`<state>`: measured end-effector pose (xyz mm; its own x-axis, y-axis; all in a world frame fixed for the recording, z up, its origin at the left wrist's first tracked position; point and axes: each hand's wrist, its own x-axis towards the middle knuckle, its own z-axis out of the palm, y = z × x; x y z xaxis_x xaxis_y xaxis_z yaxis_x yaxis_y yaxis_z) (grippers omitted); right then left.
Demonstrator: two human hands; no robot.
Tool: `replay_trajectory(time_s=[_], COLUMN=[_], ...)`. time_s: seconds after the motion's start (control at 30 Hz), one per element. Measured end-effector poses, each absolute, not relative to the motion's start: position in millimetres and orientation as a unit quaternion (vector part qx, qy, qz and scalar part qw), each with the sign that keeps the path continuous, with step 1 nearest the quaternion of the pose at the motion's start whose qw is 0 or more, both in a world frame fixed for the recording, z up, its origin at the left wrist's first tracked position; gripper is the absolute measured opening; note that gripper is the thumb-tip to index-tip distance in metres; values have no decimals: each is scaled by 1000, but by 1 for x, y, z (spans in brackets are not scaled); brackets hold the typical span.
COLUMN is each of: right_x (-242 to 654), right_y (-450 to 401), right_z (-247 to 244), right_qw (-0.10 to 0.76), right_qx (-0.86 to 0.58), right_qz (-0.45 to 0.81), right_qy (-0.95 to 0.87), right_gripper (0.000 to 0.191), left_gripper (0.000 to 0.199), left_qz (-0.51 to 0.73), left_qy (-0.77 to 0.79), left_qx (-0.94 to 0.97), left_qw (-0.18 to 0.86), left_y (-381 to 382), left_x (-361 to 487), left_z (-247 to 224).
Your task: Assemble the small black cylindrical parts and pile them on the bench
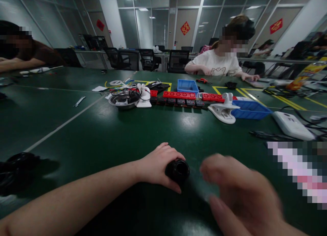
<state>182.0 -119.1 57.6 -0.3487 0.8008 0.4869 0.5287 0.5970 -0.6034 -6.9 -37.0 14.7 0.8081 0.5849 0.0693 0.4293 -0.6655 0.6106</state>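
Note:
My left hand (163, 166) is wrapped around a glossy black cylindrical piece (178, 170) on or just above the green table, in the middle of the head view. A round hole shows in the end of the piece that faces me. To its right, my right hand (242, 191) hangs close to the camera, blurred by motion. Its fingers are curved and the thumb stands apart from them, with nothing visible in the gap. Some black glossy rounded parts (19, 168) lie at the left edge, away from both hands.
Across the green table (102, 134) stand a metal bowl (125, 101) with small parts, red socket strips (178, 94), a white clip base (224, 110), blue bins (251, 109) and a white box (293, 125) with cables. A wrench (79, 101) lies left. Other people sit opposite and at left.

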Motion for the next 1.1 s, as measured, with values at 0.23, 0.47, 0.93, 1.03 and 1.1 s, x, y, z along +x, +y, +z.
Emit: replay_trajectory(time_s=[0.23,0.47,0.93,1.03,1.1], right_x=[163,160,165,165,165], right_y=[-73,-80,-76,-77,-77], right_z=[29,27,31,30,29], right_qw=[328,291,363,377,380], right_qx=[-460,-475,-289,-256,-249], right_qz=[135,139,198,203,199], right_qy=[-814,-819,-864,-867,-868], right_gripper=[24,19,24,29,30], left_gripper=[62,49,30,27,27], left_qz=[146,164,115,107,101], left_qy=[307,381,286,282,279], left_qx=[903,891,917,919,922], left_qw=[262,183,253,253,249], left_y=[-42,-50,-38,-39,-38], left_x=[-4,3,-4,-4,-4], left_z=[13,10,16,18,17])
